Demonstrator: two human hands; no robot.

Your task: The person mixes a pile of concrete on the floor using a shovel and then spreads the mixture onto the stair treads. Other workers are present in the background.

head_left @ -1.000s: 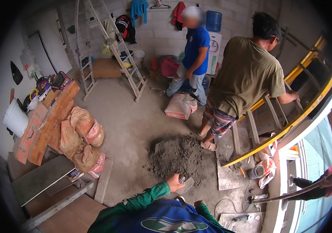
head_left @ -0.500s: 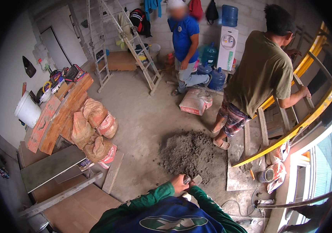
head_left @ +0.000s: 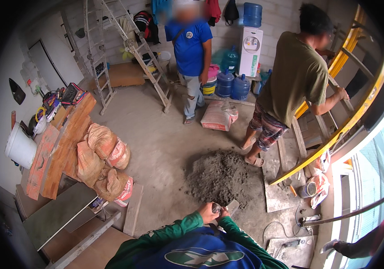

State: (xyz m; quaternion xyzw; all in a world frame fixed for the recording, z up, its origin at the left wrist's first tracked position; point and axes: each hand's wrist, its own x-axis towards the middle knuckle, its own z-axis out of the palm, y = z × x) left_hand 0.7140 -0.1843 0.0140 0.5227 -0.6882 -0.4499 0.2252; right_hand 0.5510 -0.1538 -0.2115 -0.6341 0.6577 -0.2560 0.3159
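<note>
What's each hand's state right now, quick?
Left hand: closed, holding a grey, flat-bladed metal trowel.
Right hand: at the trowel's blade; open or closed cannot be told.

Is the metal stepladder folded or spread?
Spread: the stepladder stands with its two leg frames well apart on the floor.

Pale lettering (head_left: 119, 154) runs across the red-banded sack (head_left: 121, 160), between eight and nine o'clock! And at twelve, the blue shirt (head_left: 192, 53) wears a round badge (head_left: 189, 34), too small to read.
</note>
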